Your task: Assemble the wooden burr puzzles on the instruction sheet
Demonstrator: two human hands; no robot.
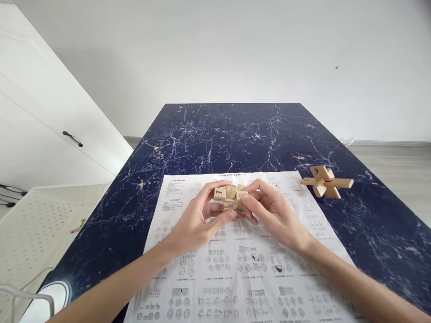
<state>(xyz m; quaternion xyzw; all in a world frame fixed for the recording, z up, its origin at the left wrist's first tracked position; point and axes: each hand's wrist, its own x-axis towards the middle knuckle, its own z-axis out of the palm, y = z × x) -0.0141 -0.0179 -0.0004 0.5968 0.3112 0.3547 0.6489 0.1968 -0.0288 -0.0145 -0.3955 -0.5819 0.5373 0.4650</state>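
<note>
Between my two hands is a wooden interlocking puzzle (230, 192), held a little above a printed sheet. Its pale blocks carry handwritten marks, a "3" and a "1" among them. My left hand (202, 211) closes on its left side, thumb along the lower edge and fingers behind. On the right side, my right hand (269, 208) pinches it with the thumb on a front block. The fingers hide parts of the puzzle. Beneath both hands lies the white instruction sheet (198, 237), covered with small assembly drawings and text.
A second wooden puzzle (325, 181), cross-shaped and numbered, rests on the dark blue marbled table (215, 134) to the right of the sheet. At lower left are a white lamp-like object (47, 300) and a perforated white surface (43, 224). A white cabinet (50, 98) stands beyond.
</note>
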